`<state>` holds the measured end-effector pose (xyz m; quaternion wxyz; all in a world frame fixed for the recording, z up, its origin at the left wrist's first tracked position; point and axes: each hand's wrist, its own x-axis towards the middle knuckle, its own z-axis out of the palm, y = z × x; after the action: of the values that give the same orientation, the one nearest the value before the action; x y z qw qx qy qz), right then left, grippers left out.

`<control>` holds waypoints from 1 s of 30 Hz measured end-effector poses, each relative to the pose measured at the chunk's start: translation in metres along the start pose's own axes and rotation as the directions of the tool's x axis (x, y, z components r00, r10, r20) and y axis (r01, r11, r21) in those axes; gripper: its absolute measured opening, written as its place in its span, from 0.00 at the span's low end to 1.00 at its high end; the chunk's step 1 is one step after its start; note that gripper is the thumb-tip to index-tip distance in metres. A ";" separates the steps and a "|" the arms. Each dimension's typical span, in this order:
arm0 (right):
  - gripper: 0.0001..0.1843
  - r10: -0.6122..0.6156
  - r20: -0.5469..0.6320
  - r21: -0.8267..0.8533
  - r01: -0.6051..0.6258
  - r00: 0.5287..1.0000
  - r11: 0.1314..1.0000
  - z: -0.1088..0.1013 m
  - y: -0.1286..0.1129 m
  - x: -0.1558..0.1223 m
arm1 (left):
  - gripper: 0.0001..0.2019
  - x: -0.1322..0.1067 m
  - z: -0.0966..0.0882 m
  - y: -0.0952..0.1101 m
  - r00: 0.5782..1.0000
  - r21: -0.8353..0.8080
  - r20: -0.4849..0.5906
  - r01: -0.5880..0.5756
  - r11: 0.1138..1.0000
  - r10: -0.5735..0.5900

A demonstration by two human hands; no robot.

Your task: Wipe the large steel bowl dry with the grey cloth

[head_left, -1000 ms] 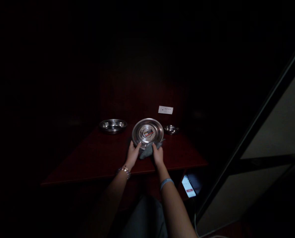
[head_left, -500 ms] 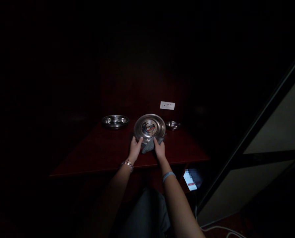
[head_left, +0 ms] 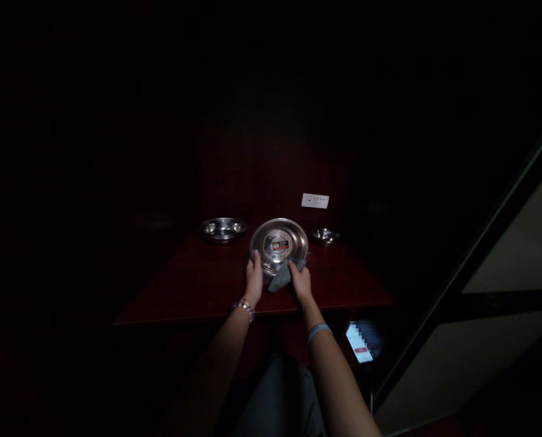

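A shiny steel plate (head_left: 271, 233) with a dark and red label at its centre is held up, tilted toward me, above the table. My left hand (head_left: 254, 280) is closed on its lower left rim, thumb on the face. At the lower right, my right hand (head_left: 300, 280) grips a grey cloth (head_left: 280, 279) against the plate's rim. The fingers behind the plate are hidden. Behind it on the table stand a larger steel bowl (head_left: 223, 238) on the left and a small steel bowl (head_left: 326, 237) on the right.
The dark red table (head_left: 170, 297) has its front edge just below my hands. A white socket panel (head_left: 315, 201) is on the back wall. Lower right, a lit phone (head_left: 359, 343) rests below the tabletop. A pale panel with a dark frame (head_left: 489, 255) slants along the right.
The whole view has shifted, so everything sits a little lower and to the right. The plate appears turned slightly in my hands, its label now nearly level. Both hands keep their hold.
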<state>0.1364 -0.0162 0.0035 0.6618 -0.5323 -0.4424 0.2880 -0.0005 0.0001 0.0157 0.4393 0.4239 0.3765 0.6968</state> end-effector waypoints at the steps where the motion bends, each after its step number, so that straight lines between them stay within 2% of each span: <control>1: 0.21 -0.001 -0.003 -0.001 0.001 1.000 1.000 0.000 0.000 0.000 | 0.27 0.000 0.000 0.000 1.000 -0.001 0.004 0.000 1.000 0.000; 6: 0.22 -0.003 -0.017 0.032 0.003 1.000 0.999 0.000 0.004 0.001 | 0.20 -0.004 0.002 0.003 0.997 -0.017 0.062 -0.040 0.999 0.041; 13: 0.23 -0.032 -0.031 0.073 0.034 0.999 0.997 0.000 0.009 0.005 | 0.18 -0.004 0.001 -0.002 0.992 0.054 0.116 -0.047 0.997 0.040; 18: 0.25 -0.010 -0.029 0.066 0.012 1.000 0.998 0.000 0.006 0.004 | 0.18 -0.001 0.001 -0.007 0.994 0.076 0.102 -0.045 0.996 0.037; 24: 0.25 -0.001 -0.032 0.072 0.003 0.999 0.997 0.000 0.004 0.002 | 0.20 -0.004 0.003 -0.004 0.985 0.080 0.170 -0.029 0.996 0.015; 30: 0.25 0.005 -0.032 0.053 -0.003 0.999 0.999 0.000 0.004 0.001 | 0.22 -0.006 0.003 -0.004 0.982 0.086 0.191 -0.018 0.996 0.001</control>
<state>0.1369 -0.0140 0.0001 0.6820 -0.5202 -0.4230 0.2923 0.0053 -0.0041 0.0120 0.4509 0.5094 0.3608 0.6379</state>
